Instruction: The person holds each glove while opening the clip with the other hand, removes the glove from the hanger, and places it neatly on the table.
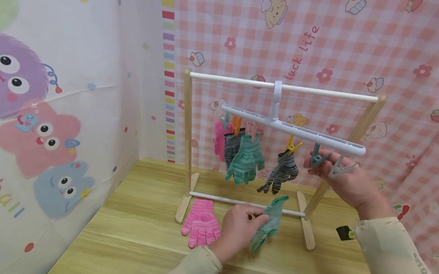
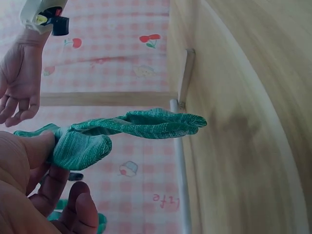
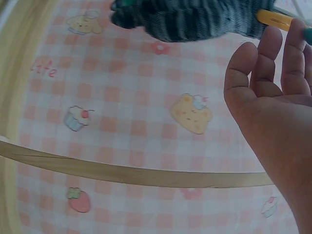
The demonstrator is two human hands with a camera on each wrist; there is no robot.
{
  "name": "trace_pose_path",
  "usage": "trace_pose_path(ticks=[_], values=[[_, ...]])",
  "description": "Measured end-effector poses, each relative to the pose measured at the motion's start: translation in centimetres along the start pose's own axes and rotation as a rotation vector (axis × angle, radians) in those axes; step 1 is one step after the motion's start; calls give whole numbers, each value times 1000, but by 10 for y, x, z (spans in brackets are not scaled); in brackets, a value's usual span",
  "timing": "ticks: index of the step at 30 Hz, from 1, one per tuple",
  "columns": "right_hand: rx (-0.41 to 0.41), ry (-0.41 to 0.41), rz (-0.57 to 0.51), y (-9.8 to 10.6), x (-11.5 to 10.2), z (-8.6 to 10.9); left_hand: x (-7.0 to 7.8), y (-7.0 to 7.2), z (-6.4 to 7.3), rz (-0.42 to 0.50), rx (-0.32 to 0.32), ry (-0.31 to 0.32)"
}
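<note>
My left hand [image 1: 242,229] pinches a green knitted glove [image 1: 271,222] between thumb and fingers, above the table and in front of the rack. In the left wrist view, this glove [image 2: 141,124] dangles from the fingertips. My right hand [image 1: 345,183] is raised to the right part of a white hanger [image 1: 298,132], its fingers holding a blue-green clothespin [image 1: 318,159]. A grey clothespin [image 1: 340,168] hangs just beside that hand. To the left, a yellow clothespin [image 1: 291,145] holds a grey striped glove [image 1: 280,171]. Another green glove [image 1: 246,161] hangs from a pink clothespin [image 1: 252,130].
A wooden rack with a white top bar [image 1: 230,80] carries the hanger. Behind the hung green glove are a dark glove [image 1: 231,148] under an orange clothespin [image 1: 236,125] and a pink glove [image 1: 219,139]. Another pink glove [image 1: 201,225] lies flat on the wooden table [image 1: 125,231].
</note>
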State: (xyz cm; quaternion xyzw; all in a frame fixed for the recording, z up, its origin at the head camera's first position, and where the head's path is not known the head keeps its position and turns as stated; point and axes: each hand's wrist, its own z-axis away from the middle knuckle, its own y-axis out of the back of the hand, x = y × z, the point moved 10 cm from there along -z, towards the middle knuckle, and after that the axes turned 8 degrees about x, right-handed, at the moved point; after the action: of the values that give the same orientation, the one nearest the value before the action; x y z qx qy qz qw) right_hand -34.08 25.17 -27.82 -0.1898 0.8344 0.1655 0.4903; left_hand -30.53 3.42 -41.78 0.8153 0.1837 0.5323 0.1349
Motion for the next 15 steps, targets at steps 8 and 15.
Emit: trace_pose_path(ticks=[8, 15], values=[[50, -80, 16, 3, 36, 17, -36, -2, 1, 28, -43, 132], [73, -123, -54, -8, 60, 38, -70, 4, -3, -56, -55, 211]])
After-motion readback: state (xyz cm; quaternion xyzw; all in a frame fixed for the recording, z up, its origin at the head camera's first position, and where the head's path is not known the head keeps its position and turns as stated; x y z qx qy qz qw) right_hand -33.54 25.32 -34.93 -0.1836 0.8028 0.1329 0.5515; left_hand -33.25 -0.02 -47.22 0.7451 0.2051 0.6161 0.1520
